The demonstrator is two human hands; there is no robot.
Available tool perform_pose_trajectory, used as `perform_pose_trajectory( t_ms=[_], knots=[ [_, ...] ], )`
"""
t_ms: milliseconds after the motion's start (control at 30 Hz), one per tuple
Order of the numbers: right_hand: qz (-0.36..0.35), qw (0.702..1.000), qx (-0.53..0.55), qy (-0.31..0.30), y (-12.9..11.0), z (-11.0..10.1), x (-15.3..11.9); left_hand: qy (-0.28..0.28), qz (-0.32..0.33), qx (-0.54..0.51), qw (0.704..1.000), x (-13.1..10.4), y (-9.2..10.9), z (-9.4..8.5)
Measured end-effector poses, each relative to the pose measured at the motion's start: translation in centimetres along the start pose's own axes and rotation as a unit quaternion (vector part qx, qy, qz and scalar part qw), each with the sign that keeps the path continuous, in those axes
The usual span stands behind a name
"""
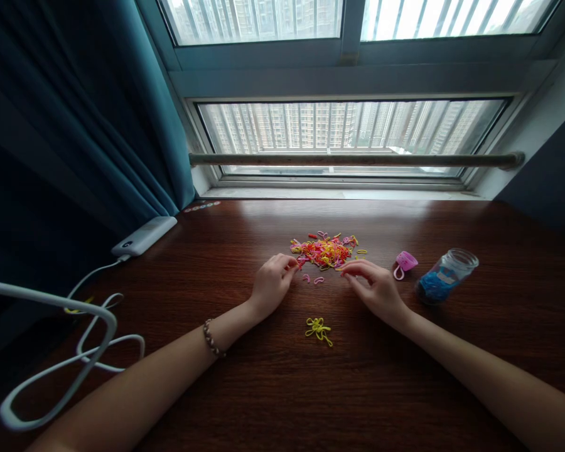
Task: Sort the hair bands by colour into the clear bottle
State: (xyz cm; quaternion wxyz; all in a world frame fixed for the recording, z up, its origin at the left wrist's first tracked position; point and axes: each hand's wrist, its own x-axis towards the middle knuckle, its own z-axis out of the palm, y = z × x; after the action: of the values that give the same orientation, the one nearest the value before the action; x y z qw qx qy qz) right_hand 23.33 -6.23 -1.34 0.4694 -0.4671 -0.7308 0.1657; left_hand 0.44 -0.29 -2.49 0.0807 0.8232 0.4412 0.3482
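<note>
A loose pile of small rubber bands (327,251) in red, pink, orange and yellow lies on the dark wooden table. At its left edge my left hand (273,282) is closed, thumb and fingertips pinched together; what sits between them is too small to make out. My right hand (374,289) touches the pile's right edge, fingers bent and thumb a little apart, with nothing plainly held. Two pink rubber bands (319,280) lie between the hands. Nearer to me is a little heap of yellow rubber bands (318,330).
Right of my right hand are a pink cap with a loop (405,262) and a clear jar (447,276) holding blue pieces. A white power bank (144,235) with a white cable (108,339) lies at left by the blue curtain (136,113). A window rail (358,159) runs behind.
</note>
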Motion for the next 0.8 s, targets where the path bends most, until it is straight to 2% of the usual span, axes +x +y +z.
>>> perform_pose_trajectory(
  t_ms=[67,133,200,267,367,433,500,567,633,800],
  knots=[
    [-0.024,0.991,0.078,-0.107,-1.8,0.1,-0.4,-0.003,0.015,-0.031,0.999,0.0,0.1,0.0],
    [-0.069,0.965,0.127,-0.219,-3.3,0.4,-0.8,0.003,0.030,-0.054,0.998,0.0,0.1,-0.1],
    [-0.105,0.947,0.137,-0.271,-3.9,0.6,-1.0,0.017,0.046,-0.069,0.996,0.0,0.3,-0.1],
    [-0.107,0.958,0.117,-0.240,-3.4,0.7,-0.9,0.024,0.069,-0.085,0.994,-0.1,0.6,-0.3],
    [-0.035,0.996,0.028,-0.078,-1.1,0.5,-0.4,-0.004,0.129,-0.122,0.984,-0.5,1.7,-0.6],
    [0.022,0.997,-0.068,0.020,0.8,0.1,0.1,-0.051,0.185,-0.147,0.970,-0.9,2.6,-0.8],
    [0.065,0.982,-0.166,0.063,2.2,-0.4,0.4,-0.102,0.246,-0.162,0.950,-1.4,3.4,-0.9],
    [0.101,0.962,-0.243,0.070,3.0,-0.7,0.5,-0.135,0.291,-0.161,0.934,-1.8,3.8,-1.0],
    [0.129,0.946,-0.293,0.055,3.2,-0.7,0.5,-0.145,0.306,-0.140,0.930,-1.8,3.7,-1.0],
    [0.139,0.930,-0.340,0.008,2.8,-0.3,0.1,-0.144,0.245,-0.018,0.958,-0.8,2.4,-1.0]
  ],
)
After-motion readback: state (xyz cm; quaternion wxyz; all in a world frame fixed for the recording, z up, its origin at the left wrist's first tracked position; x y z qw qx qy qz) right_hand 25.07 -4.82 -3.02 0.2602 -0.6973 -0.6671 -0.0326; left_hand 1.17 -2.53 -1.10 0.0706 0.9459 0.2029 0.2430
